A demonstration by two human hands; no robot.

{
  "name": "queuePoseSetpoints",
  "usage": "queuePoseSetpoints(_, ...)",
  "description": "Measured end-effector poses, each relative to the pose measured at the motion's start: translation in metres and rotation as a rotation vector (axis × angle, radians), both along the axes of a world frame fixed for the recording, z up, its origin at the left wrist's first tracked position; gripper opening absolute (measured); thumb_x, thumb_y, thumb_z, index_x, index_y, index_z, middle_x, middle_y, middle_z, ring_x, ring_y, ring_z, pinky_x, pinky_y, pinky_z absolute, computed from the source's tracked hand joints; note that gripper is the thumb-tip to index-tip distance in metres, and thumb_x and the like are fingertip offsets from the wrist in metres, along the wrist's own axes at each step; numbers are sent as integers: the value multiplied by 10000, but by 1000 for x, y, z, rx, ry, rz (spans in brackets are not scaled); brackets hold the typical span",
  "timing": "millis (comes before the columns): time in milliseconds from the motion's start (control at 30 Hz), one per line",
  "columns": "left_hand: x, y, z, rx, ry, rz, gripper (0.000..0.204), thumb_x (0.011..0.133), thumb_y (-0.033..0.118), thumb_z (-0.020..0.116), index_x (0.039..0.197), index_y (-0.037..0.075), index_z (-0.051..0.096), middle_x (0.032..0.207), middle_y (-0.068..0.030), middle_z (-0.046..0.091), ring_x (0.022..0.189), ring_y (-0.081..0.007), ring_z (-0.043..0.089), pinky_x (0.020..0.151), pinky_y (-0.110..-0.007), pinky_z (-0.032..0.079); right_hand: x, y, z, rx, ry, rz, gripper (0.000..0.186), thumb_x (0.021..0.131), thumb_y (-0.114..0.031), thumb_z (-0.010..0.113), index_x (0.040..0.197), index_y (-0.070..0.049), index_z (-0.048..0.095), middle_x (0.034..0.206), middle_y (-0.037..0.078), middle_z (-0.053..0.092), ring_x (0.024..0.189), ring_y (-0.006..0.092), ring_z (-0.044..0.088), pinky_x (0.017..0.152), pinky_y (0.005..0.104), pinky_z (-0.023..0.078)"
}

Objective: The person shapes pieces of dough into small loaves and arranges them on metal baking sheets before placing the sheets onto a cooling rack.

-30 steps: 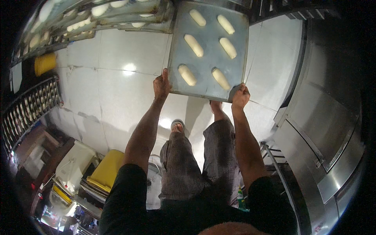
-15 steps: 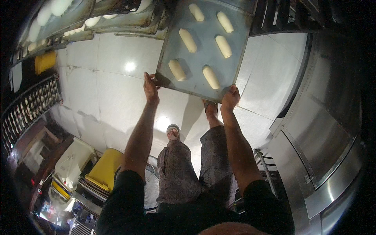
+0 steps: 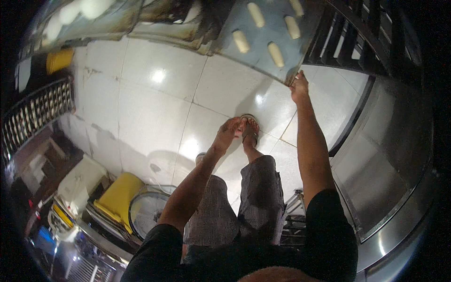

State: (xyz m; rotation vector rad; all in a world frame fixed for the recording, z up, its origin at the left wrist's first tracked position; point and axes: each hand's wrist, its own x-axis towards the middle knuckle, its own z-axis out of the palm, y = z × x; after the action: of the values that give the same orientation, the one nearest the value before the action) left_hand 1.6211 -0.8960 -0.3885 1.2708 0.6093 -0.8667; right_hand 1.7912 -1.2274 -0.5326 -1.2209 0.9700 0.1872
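Note:
A flat metal baking tray [image 3: 257, 50] bearing several pale, elongated dough rolls [image 3: 276, 54] is at the top of the view, its far part cut off by the edge. My right hand [image 3: 299, 87] grips its near right corner, fingers and thumb closed on the rim. Away from the tray, my left hand [image 3: 228, 133] hangs over the floor in front of my sandalled foot [image 3: 250, 128]. Its fingers look loosely bent and apart, with nothing seen in them.
Other dark trays [image 3: 164, 30] with rounded pale dough stand left of the tray. Black slats [image 3: 345, 35] rise at its right. A steel cabinet [image 3: 376, 188] runs along my right. Lower left are a yellow panel [image 3: 120, 197] and a round fan [image 3: 148, 211].
The tray has moved farther away and to the right, partly out of view. My left hand has let go of it and come back toward me; my right hand has followed the tray.

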Motion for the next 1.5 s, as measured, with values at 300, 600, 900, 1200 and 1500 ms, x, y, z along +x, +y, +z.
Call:
queuePoseSetpoints(300, -120, 15, 97, 452, -63, -398, 482, 1006, 419, 681, 1317, 52, 649, 1154, -183, 749, 1065, -323, 727, 947, -408, 557, -245, -11, 118, -270, 308, 1056, 503, 1059, -498, 507, 1276, -57, 614, 1163, 149, 683, 1062, 307, 655, 902, 434, 530)
queuePoseSetpoints(600, -308, -21, 221, 63, -129, -606, 712, 952, 532, 628, 1519, 120, 500, 1412, -193, 620, 1331, -405, 564, 1103, -503, 468, -357, 84, 292, -633, 210, 2029, 794, 1035, -519, 490, 1579, 35, 323, 1550, 382, 386, 1390, 492, 475, 1162, 505, 398)
queuePoseSetpoints(900, -653, 90, 320, 686, -125, 13, 778, 981, 659, 506, 1531, 109, 487, 1574, -169, 473, 1475, -377, 400, 1202, -539, 329, -481, 301, 398, -508, 54, 2798, 656, 999, -479, 613, 1422, 21, 580, 1386, 258, 628, 1287, 393, 599, 1048, 442, 489)
queuePoseSetpoints(1200, -874, -110, 289, 241, 256, 1408, 970, 1014, 762, 311, 1633, 19, 246, 1695, -227, 230, 1567, -397, 217, 1260, -481, 246, -567, 559, 342, 39, 278, 2604, 314, 998, -233, 635, 1221, -18, 682, 1001, 78, 735, 788, 195, 676, 602, 342, 543)
queuePoseSetpoints(1500, -954, -84, 328, -138, -41, 2600, 877, 1036, 691, 354, 1588, 10, 325, 1640, -236, 319, 1530, -364, 296, 1234, -455, 285, -1008, 973, 553, 330, -1298, 2530, 413, 1048, -292, 623, 1317, 21, 629, 1176, 118, 700, 1025, 186, 660, 916, 320, 513)
